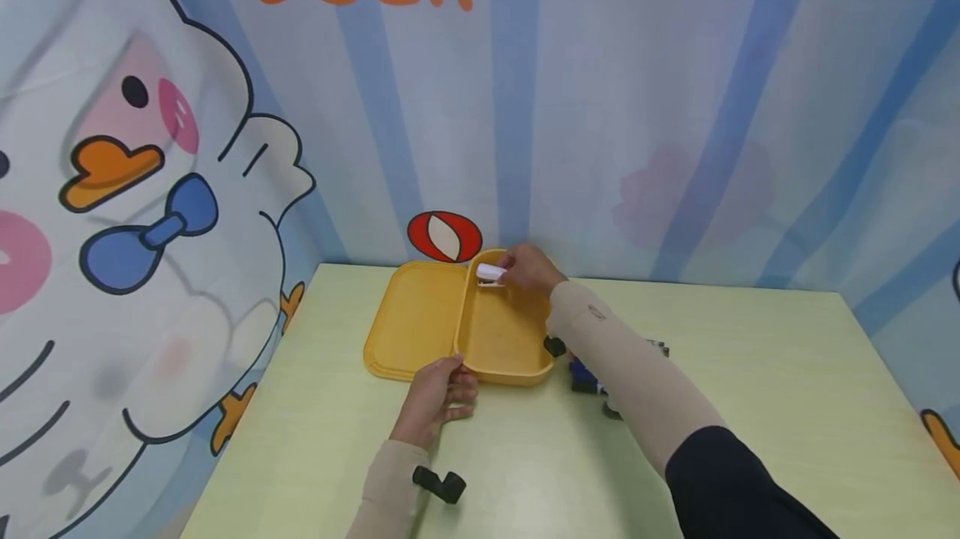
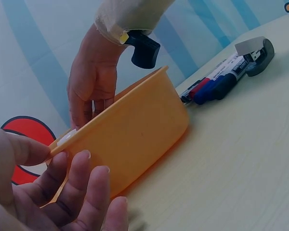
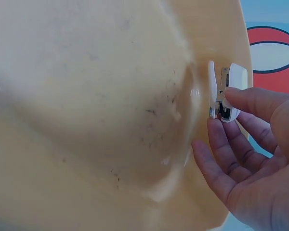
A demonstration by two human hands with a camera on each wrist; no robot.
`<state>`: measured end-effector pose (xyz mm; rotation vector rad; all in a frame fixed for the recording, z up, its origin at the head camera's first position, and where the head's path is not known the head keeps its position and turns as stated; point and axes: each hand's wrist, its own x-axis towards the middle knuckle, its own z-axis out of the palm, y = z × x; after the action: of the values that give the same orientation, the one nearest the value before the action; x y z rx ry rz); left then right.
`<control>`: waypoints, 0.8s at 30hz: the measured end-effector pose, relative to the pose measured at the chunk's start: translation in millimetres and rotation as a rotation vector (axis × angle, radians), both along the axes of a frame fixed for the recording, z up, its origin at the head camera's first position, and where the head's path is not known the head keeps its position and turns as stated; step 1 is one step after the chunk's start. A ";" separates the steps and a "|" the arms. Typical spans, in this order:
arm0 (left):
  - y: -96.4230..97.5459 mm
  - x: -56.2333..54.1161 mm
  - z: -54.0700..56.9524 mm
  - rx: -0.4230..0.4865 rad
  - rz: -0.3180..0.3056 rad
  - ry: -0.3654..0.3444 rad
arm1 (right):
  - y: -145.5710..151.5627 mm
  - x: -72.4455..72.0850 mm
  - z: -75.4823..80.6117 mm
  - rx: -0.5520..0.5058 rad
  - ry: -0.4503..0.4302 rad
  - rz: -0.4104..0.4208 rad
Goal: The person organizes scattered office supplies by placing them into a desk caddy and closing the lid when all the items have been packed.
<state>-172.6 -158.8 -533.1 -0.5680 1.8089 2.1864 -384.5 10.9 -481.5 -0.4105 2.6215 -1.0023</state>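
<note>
A yellow-orange plastic box (image 1: pixel 501 347) stands uncovered near the back of the table, its flat lid (image 1: pixel 416 318) lying against its left side. Thumb and index finger of my left hand (image 1: pixel 438 397) pinch the box's near left rim; the other fingers are loosely bent outside the wall. My right hand (image 1: pixel 531 268) reaches into the far left corner of the box. Between its thumb and fingers it holds a small white stapler (image 3: pixel 237 79), seen side-on in the right wrist view. Beneath the stapler, the box floor (image 3: pixel 86 96) shows small dark marks.
Right of the box, several markers (image 2: pixel 219 79) with black, blue and red caps lie together, partly behind my right forearm in the head view. A grey and black object (image 2: pixel 261 57) sits at their end. A printed curtain (image 1: pixel 570 106) rises behind the table (image 1: pixel 750 372).
</note>
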 end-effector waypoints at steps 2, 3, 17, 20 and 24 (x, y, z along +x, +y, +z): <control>0.3 0.4 0.4 0.002 -0.003 0.002 | -1.5 0.1 -0.7 0.010 0.000 -0.011; 0.4 0.6 0.3 0.003 -0.004 0.002 | -2.0 0.4 -1.1 0.019 0.003 -0.015; 0.2 2.2 0.1 0.002 -0.023 0.019 | -7.8 8.6 -8.2 0.066 0.031 -0.090; -0.9 1.1 -0.1 0.002 -0.021 0.019 | -10.1 9.6 -7.4 0.073 0.025 -0.112; -2.6 -1.0 -2.0 -0.008 -0.024 0.024 | -12.7 7.9 -8.9 0.088 -0.005 -0.140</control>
<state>-173.6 -161.5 -535.1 -0.5214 1.8282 2.1802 -376.5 -1.8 -490.4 -0.2058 2.7091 -0.9242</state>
